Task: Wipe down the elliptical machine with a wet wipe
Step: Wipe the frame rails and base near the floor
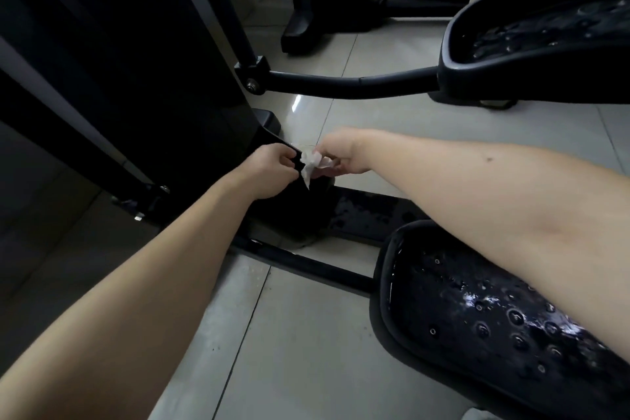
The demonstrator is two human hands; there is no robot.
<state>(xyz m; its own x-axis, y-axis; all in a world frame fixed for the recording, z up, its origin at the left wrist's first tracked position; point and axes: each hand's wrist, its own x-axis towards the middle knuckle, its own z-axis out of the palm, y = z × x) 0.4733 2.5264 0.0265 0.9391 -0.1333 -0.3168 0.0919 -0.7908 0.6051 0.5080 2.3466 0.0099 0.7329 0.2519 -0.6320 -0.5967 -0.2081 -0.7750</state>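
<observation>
Ok, left hand (269, 169) and right hand (337, 150) are nearly touching, both pinching one crumpled white wet wipe (312, 162) low beside the elliptical machine's (136, 61) smooth black housing. Two oval black pedals, both studded, wet and glossy: near pedal (494, 317), far pedal (545, 27). Floor (306, 334) is pale glazed tile.

Left hand (269, 170), right hand (341, 152): both pinch a crumpled white wipe (312, 164), held between them beside the black elliptical (153, 78). Near pedal (477, 317): wet, studded, under right forearm. Far pedal (531, 41): wet. Floor (306, 334): pale tiles
</observation>
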